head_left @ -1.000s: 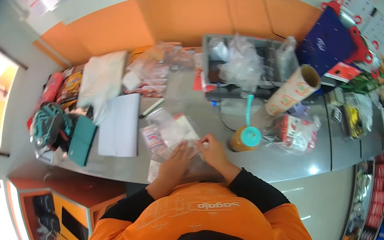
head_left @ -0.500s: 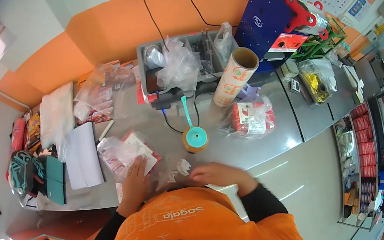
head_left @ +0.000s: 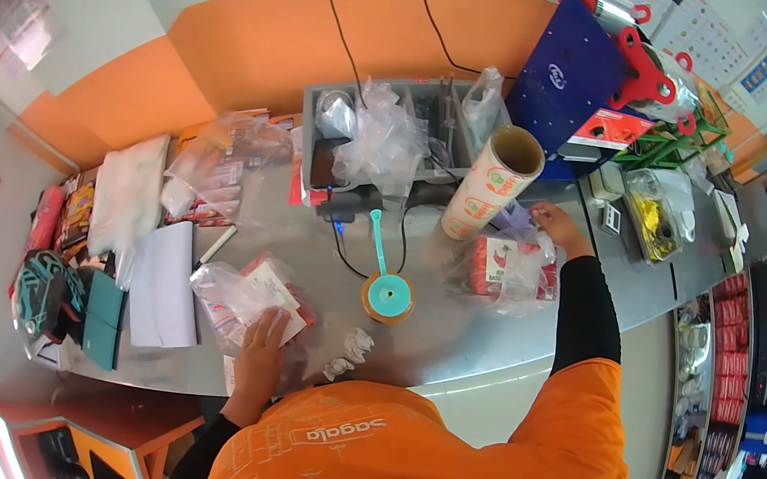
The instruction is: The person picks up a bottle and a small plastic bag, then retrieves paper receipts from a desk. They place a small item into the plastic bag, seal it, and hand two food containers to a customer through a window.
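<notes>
My left hand (head_left: 260, 353) lies with its fingers flat on a plastic-wrapped bundle of red packets (head_left: 302, 305) with a white label on top. My right arm stretches to the far right, where my right hand (head_left: 559, 230) is beside a small purple object (head_left: 512, 217). Its fingers are slightly bent, and I see nothing held in them. Just in front of that hand sits a clear plastic bag of red packets (head_left: 491, 266). Crumpled white paper (head_left: 358, 345) lies near my body. Between the two bundles stands a round brown container with a turquoise lid (head_left: 390, 296) and a turquoise handle.
A printed film roll (head_left: 494, 185) stands upright by a grey divided bin (head_left: 319, 168) holding plastic bags. Behind is a blue sealing machine (head_left: 563, 77). White paper sheets (head_left: 164, 289) and a teal notebook (head_left: 103, 320) lie left. A black cable (head_left: 407, 233) crosses the steel table.
My right hand has moved from beside the crumpled paper out to the far right, behind the bagged red packets. My left hand stays on the bundle. The view has shifted slightly.
</notes>
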Demonstrator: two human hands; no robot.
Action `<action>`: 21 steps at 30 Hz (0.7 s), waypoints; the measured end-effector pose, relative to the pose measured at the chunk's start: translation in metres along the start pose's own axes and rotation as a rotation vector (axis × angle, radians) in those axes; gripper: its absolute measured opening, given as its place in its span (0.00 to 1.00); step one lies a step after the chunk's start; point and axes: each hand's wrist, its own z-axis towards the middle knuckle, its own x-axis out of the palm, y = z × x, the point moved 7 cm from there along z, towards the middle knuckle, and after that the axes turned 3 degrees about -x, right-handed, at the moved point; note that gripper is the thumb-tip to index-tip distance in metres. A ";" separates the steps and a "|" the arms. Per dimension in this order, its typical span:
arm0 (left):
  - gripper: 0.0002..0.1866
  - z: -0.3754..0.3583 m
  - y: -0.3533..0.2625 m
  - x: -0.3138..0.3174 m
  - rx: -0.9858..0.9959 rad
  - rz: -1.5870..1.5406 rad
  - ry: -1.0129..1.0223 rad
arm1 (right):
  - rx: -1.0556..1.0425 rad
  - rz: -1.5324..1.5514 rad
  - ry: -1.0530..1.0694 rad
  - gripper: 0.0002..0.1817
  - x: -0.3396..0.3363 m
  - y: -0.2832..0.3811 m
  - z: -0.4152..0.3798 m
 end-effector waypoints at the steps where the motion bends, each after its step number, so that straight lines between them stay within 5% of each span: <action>1: 0.31 0.000 -0.001 -0.001 -0.021 0.002 -0.004 | 0.068 0.009 0.059 0.16 0.005 -0.004 0.006; 6: 0.33 0.002 0.002 0.009 -0.103 -0.007 0.012 | 0.316 -0.019 0.270 0.14 0.002 0.031 -0.005; 9: 0.34 0.007 -0.002 0.003 -0.138 -0.024 0.041 | 0.239 0.462 0.272 0.14 -0.003 0.006 -0.010; 12: 0.34 0.008 0.001 0.006 -0.142 -0.018 0.039 | 0.270 0.563 0.205 0.13 -0.010 0.011 -0.036; 16: 0.34 0.008 -0.001 0.004 -0.147 -0.027 0.045 | 0.249 0.251 0.194 0.13 -0.007 -0.044 -0.021; 21: 0.33 0.008 0.005 0.004 -0.108 -0.027 0.004 | -0.306 -0.571 -0.053 0.11 -0.012 -0.106 0.010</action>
